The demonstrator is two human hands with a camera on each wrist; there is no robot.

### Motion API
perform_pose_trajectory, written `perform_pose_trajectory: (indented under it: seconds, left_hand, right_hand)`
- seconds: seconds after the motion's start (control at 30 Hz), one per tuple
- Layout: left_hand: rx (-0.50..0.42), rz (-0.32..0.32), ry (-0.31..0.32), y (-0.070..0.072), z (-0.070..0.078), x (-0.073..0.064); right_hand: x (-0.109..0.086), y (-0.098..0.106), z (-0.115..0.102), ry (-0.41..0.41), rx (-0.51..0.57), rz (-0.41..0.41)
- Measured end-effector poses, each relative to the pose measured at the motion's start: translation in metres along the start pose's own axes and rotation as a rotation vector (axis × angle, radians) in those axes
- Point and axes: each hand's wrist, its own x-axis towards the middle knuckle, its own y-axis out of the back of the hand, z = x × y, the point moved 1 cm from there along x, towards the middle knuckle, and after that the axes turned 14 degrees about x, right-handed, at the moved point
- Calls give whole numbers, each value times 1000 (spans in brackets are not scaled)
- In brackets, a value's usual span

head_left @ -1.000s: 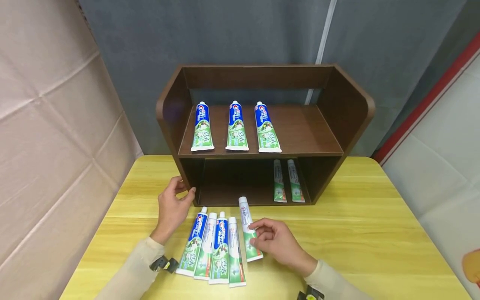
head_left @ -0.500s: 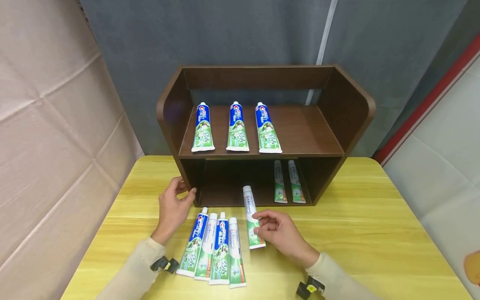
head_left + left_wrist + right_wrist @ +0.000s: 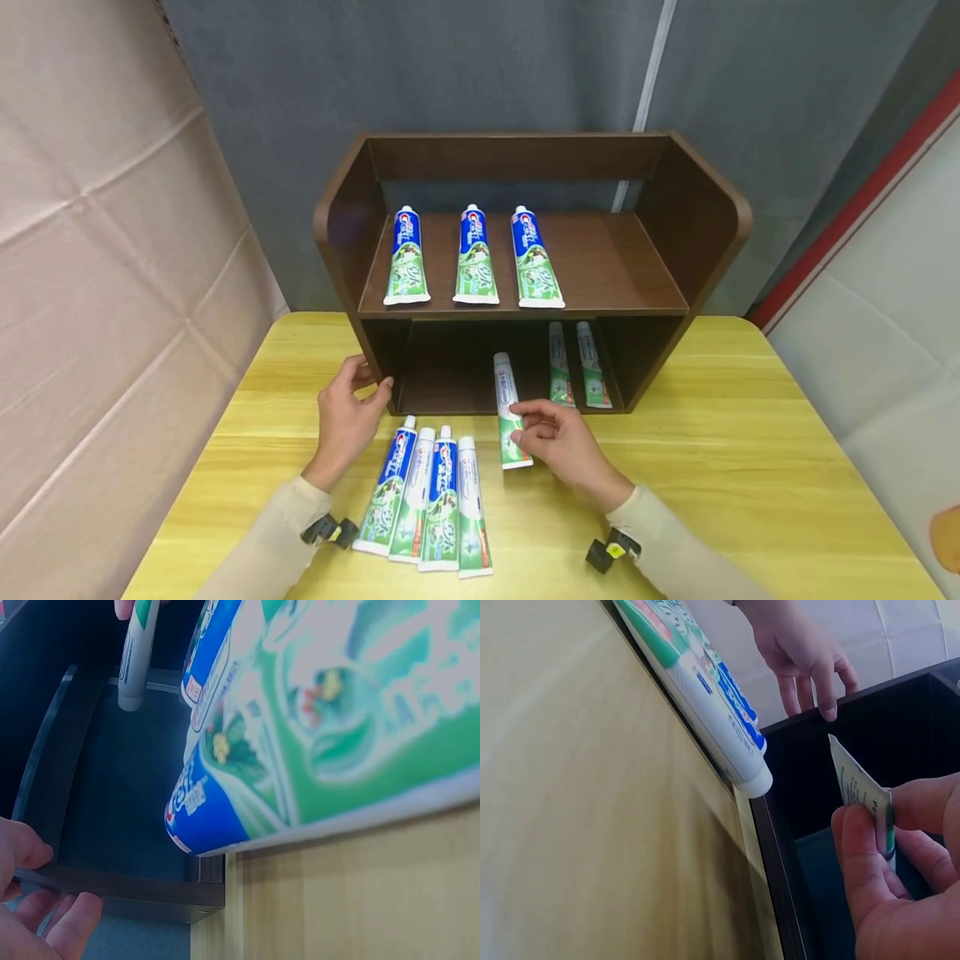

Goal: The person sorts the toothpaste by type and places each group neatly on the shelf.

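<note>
My right hand [image 3: 562,442] pinches a white and green toothpaste tube [image 3: 507,400] by its side, between thumb and fingers. The tube's capped end points into the lower compartment of a brown two-tier shelf [image 3: 487,312]. At the shelf's lower left, my left hand [image 3: 348,412] grips the side panel [image 3: 142,889], thumb on one face and fingers on the other. In front of the shelf, blue-green toothpaste tubes [image 3: 441,500] and white-green toothpaste tubes [image 3: 472,508] lie alternating side by side on the table.
Three blue-green tubes [image 3: 474,258] lie spaced apart on the upper shelf. Two white-green tubes [image 3: 592,367] lie at the right of the lower compartment. The yellow wood-grain table [image 3: 750,467] stands before a grey curtain [image 3: 487,67].
My right hand has carried the white-green tube forward, from beside the row on the table to the lower compartment's front. My left hand has stayed at the side panel.
</note>
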Motion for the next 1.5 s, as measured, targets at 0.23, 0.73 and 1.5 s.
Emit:
perform_pose_trajectory:
  seconds: [0.23,0.73,1.5]
  left_hand:
    - [-4,-4,7,0,0,-1]
    - [-1,-15,30,-1,0,-1]
    - [-25,-23,40,-2,-2,-1]
  right_hand:
    - [13,3,0,0,-13,47]
    - [42,12,4,43,-6,96]
    - [70,16,6,60,-98,157]
